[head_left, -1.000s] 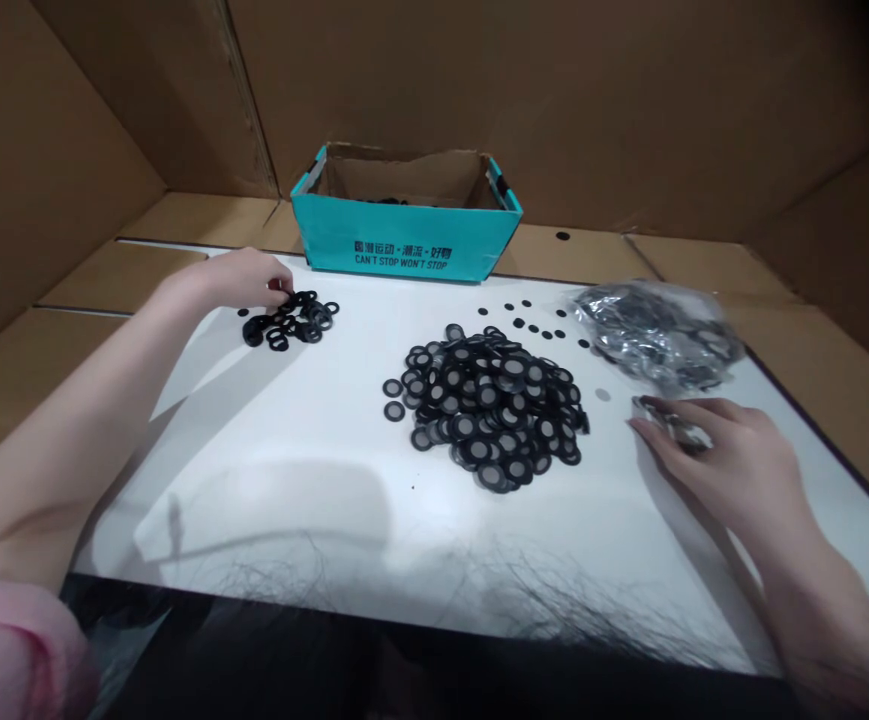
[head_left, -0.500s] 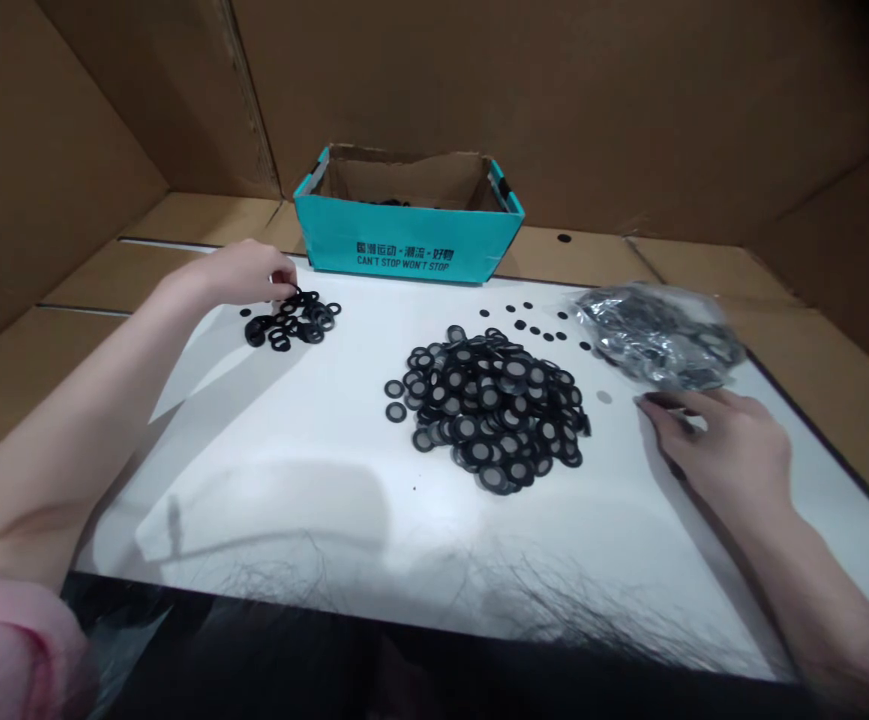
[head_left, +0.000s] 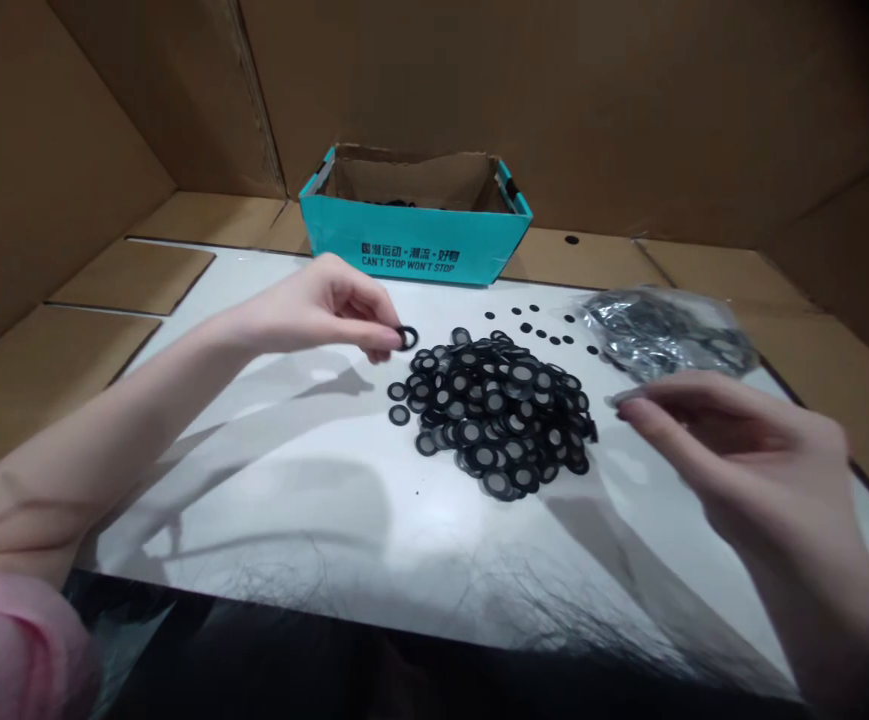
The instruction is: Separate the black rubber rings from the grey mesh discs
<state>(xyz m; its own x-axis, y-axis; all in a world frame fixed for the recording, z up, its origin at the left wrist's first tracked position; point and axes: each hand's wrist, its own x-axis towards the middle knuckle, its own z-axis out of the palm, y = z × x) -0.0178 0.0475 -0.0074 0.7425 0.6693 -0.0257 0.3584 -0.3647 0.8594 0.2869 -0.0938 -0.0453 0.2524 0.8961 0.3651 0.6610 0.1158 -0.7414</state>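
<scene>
My left hand [head_left: 336, 310] pinches a black ring [head_left: 405, 347] between thumb and fingertips, raised above the white tabletop [head_left: 314, 420] near the far left of the pile. My right hand [head_left: 749, 440] is closed at the fingertips on a thin grey disc [head_left: 617, 400], just right of the pile. Between the hands lies a heap of black-rimmed discs [head_left: 505, 410] with grey centres. The loose rings on the left side are hidden behind my left hand and forearm.
An open turquoise box [head_left: 415, 240] stands at the back with dark pieces inside. Several small black discs [head_left: 526, 328] lie behind the heap. A clear plastic bag [head_left: 666, 330] of dark pieces rests at the back right. Cardboard walls [head_left: 554, 110] surround the table.
My left hand has moved right from the loose rings, carrying one black ring. My right hand has come slightly left and up, and the grey disc on the table there no longer lies in view.
</scene>
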